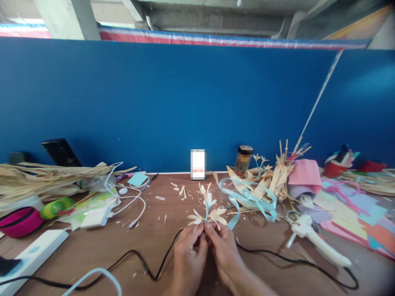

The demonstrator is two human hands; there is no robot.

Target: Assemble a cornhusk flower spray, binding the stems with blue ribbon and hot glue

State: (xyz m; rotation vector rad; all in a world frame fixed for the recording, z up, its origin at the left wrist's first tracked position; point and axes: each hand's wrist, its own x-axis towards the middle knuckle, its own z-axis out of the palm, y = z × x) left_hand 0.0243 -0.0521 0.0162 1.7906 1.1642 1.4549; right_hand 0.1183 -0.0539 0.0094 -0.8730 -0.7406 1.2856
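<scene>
Low in the middle of the head view, my left hand (190, 248) and my right hand (222, 250) meet, fingertips pinched together. Between them they hold a handmade flower spray (209, 202), with pale husk-like petals on a stem wrapped in light blue. It stands upright above my fingers, its lower stem hidden by them. Just to its right a light blue ribbon (271, 207) lies in loose loops on the brown table (160, 234). Pale petal scraps (182, 192) are scattered behind the flower.
A white glue gun (321, 242) lies at right, its black cable crossing the table. Dried husks (280, 179), a dark-lidded jar (245, 158) and coloured paper (348, 218) fill the right. A power strip (40, 250), charger (95, 216) and straw-like bundle (52, 174) occupy the left.
</scene>
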